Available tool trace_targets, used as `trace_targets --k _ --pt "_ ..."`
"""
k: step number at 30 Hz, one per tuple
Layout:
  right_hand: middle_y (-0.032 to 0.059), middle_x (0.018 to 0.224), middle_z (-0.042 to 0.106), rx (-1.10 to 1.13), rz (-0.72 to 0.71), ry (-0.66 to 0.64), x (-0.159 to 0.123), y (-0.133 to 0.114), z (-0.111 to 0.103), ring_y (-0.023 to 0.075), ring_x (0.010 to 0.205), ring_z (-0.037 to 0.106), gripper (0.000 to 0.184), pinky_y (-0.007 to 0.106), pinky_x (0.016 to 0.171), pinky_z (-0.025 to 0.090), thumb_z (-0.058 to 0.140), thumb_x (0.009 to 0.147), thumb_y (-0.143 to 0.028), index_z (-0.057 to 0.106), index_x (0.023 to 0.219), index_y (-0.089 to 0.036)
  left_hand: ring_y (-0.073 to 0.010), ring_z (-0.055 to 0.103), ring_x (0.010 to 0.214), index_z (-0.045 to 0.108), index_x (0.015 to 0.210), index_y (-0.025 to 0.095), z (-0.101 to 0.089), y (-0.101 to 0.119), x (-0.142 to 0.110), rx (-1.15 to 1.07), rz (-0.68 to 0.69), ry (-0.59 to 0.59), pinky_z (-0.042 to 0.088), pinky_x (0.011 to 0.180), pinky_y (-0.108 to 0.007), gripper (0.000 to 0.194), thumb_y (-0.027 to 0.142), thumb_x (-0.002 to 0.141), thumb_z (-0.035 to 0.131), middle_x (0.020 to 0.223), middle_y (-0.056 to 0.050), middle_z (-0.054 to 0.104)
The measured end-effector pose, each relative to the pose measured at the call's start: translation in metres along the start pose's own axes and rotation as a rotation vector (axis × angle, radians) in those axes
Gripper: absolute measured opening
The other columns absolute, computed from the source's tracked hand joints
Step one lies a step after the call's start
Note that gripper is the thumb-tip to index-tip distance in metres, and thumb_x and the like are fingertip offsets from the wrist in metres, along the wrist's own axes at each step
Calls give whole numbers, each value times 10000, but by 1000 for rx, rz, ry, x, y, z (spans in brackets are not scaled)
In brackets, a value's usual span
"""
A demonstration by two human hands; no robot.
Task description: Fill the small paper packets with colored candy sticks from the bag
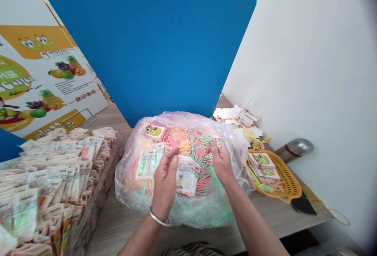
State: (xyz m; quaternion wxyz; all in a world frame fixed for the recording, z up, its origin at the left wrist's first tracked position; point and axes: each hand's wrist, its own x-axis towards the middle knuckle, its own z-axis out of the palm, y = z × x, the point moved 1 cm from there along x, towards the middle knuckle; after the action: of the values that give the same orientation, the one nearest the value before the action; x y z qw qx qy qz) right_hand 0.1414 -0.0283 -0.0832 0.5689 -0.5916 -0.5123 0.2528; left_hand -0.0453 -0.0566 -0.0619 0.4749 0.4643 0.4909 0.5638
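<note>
A large clear plastic bag (129, 193) lies spread on the table, full of thin pink, green and yellow candy sticks (203, 181). My right hand (221, 161) is closed over the right side of the pile, with pale stick ends showing above its fingers. To the left, my left hand (167, 177), with a bangle at the wrist, hovers with thumb and fingers apart and nothing visible in them. Beside it are printed candy packets (186, 175) and, on its other side, more filled packets (145, 163). A small printed box (155, 131) rests at the bag's back left.
Many filled packets (67, 169) crowd a clear-walled container at left. A blue panel (153, 48) stands behind the bag, near a printed carton (53, 67). At right are a yellow basket (290, 177), a metal flask (299, 147) and torn cardboard (231, 113).
</note>
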Motion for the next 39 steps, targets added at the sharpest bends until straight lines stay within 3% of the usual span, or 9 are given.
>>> trace_targets --k 3,5,10,14,23,26,32,35,39 --pt "-59 620 494 300 77 -38 -23 -19 20 144 585 496 284 283 625 449 529 957 -511 513 859 -246 -259 592 1265 689 1176 212 32 -6 -11 -489 -424 -142 465 1084 -405 447 537 870 670 1368 -105 633" --pt "-55 609 497 319 101 -58 -33 -24 30 138 565 474 301 276 586 427 585 929 -508 533 808 -237 -271 614 1227 710 1140 181 46 -8 -14 -685 -537 -213 484 1060 -400 519 602 839 678 1303 -128 666" --pt "81 993 688 177 -94 -97 -36 -27 31 219 984 629 360 386 935 488 519 967 -467 648 743 -215 -229 655 1117 749 1036 190 51 -6 -18 -819 -492 -196 510 991 -344 400 514 802 746 1116 -75 729" --pt "83 1417 599 74 -177 -190 -34 -30 22 270 1440 395 373 511 1218 246 462 1000 -464 767 974 -252 -191 661 1017 757 1010 183 47 -10 -18 -628 -431 -238 501 911 -290 324 403 775 797 1038 -61 738" --pt "67 1420 617 22 -160 -279 -34 -29 23 278 1487 340 504 593 1234 168 376 1005 -584 745 1187 -294 -155 626 802 677 879 179 47 -16 -12 -457 -322 -246 503 782 -282 338 474 763 795 855 -17 695" --pt "88 1326 674 137 -84 -180 -30 -27 23 264 1392 475 505 523 1201 296 391 1001 -578 743 1186 -267 -196 652 858 673 902 189 36 -13 0 -197 -182 -193 514 817 -332 320 507 871 662 902 -46 711" --pt "9 718 690 149 143 -22 -20 -15 7 204 762 660 496 359 797 533 449 982 -555 720 1189 -194 -371 462 1338 627 1267 196 1 7 23 941 476 44 355 1078 -534 388 380 927 605 1414 -157 588" --pt "32 819 737 -26 113 -131 -21 -6 5 222 824 673 406 340 789 501 521 940 -520 767 980 -199 -375 564 1123 691 1074 190 -5 11 14 1309 419 -116 404 923 -505 271 378 879 694 1143 -145 706" --pt "48 887 772 -183 174 -258 -28 6 12 229 801 690 262 332 750 485 610 868 -429 759 920 -221 -319 591 988 679 884 196 -3 3 2 1401 345 -258 381 807 -427 212 384 832 762 948 -93 712"
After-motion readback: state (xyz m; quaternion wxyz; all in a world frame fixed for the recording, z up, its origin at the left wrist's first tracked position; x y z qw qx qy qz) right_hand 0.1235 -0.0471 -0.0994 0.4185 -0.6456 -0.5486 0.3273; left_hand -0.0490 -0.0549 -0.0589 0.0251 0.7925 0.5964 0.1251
